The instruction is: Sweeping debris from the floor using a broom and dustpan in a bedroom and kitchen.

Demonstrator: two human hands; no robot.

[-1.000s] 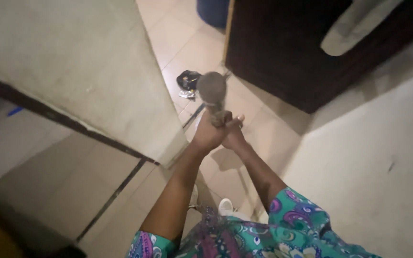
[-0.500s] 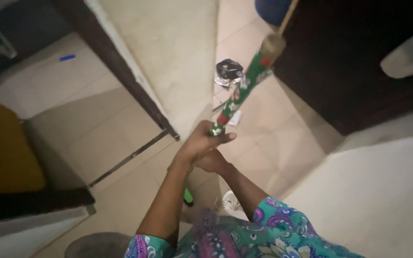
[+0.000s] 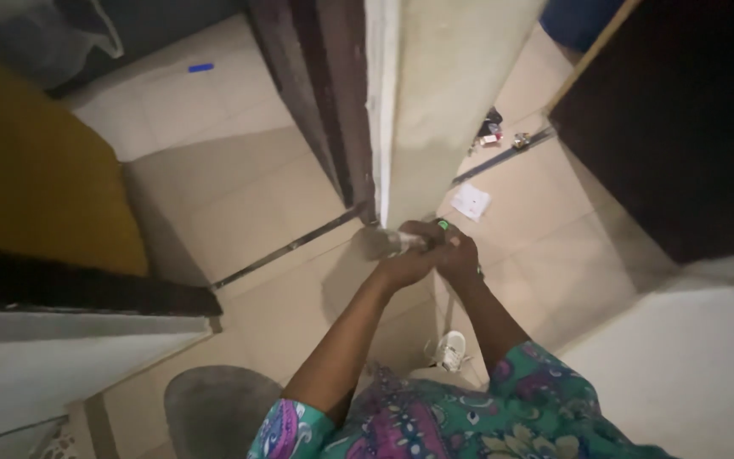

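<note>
Dim indoor light, soft shadows, slight motion blur, wide-angle edge distortion

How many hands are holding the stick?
2. The left hand and the right hand grip the stick side by side, close against the pale wall edge. Most of the stick is hidden by them.

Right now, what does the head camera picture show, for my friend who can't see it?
Two bare hands, the left hand and the right hand, are clasped together around a stick-like handle whose grey end points at a pale wall edge. Below lie a tiled floor, a scrap of white paper and a white shoe.
</note>
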